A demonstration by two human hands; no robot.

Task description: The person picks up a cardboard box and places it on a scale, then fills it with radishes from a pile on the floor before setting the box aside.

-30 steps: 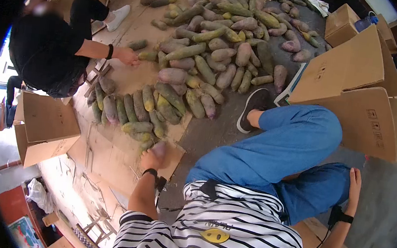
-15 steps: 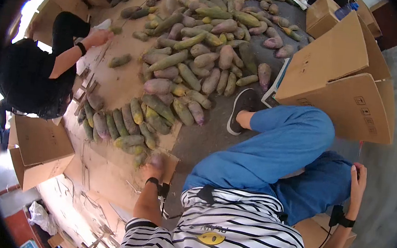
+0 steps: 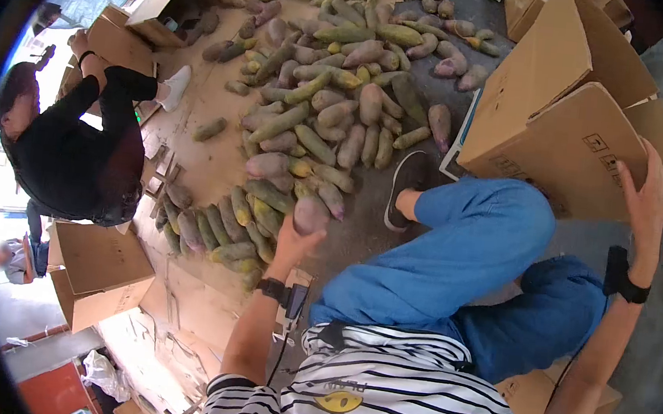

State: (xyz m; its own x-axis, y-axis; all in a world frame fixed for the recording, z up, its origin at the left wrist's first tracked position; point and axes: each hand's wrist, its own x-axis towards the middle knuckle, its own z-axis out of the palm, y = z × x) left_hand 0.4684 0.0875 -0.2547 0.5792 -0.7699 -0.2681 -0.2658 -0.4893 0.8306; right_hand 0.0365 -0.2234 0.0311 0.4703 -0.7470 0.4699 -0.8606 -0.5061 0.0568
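Observation:
My left hand (image 3: 296, 243) is closed around a purplish, rounded tuber (image 3: 311, 215), just above the near edge of the vegetable pile. Long green and purple vegetables (image 3: 352, 73) lie heaped on the floor, and a curved row of them (image 3: 218, 224) lies left of this hand. My right hand (image 3: 646, 193) has its thumb and fingers spread against the printed side of a large open cardboard box (image 3: 553, 140). Whether any fingertips hook over its edge is unclear.
Another person in black (image 3: 83, 135) sits at the left, hands near a cardboard box. An open carton (image 3: 102, 265) stands below that person. My bent legs in blue trousers (image 3: 440, 241) extend across the middle. A further person (image 3: 15, 256) is at the far left.
My left hand has moved up and right with the tuber. The right hand has gone from beside my knee up to the large box. The person in black has shifted upright, away from the pile.

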